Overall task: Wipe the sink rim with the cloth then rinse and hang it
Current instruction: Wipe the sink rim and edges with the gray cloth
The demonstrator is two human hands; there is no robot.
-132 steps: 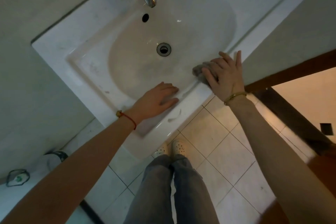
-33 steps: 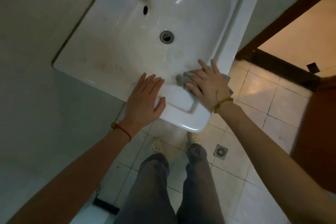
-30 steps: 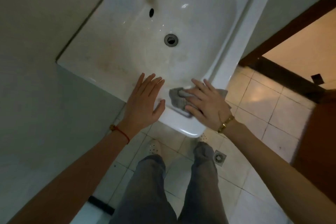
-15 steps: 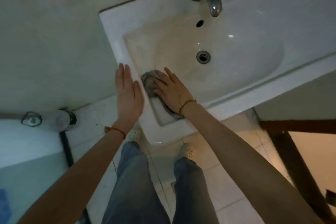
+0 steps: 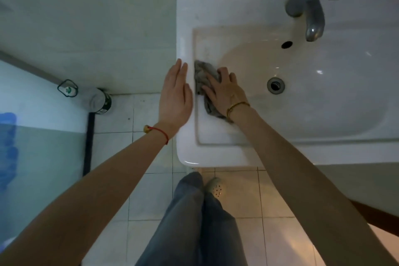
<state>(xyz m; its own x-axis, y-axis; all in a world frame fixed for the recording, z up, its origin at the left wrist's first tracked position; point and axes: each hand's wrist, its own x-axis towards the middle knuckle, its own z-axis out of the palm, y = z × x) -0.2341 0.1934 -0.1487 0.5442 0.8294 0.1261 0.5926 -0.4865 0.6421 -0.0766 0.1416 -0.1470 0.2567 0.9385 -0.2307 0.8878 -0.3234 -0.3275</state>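
A white ceramic sink [image 5: 218, 9] is fixed to the wall, with a metal tap [image 5: 311, 13] at the back and a round drain [image 5: 275, 85] in the bowl. A crumpled grey cloth [image 5: 201, 73] lies on the flat left ledge inside the rim. My right hand [image 5: 224, 90] presses down on the cloth, fingers spread over it. My left hand [image 5: 176, 95] lies flat with fingers together on the sink's outer left rim, holding nothing.
White floor tiles [image 5: 151, 196] lie under the sink, where my legs and a pale shoe [image 5: 216, 187] stand. A small bottle [image 5: 101, 101] stands on the floor by the wall. A pale green and blue surface [image 5: 32, 136] fills the left side.
My right hand has slid the cloth along the sink edge from the right front corner to the left ledge. My left hand has shifted onto the outer left rim. My view has swung left.
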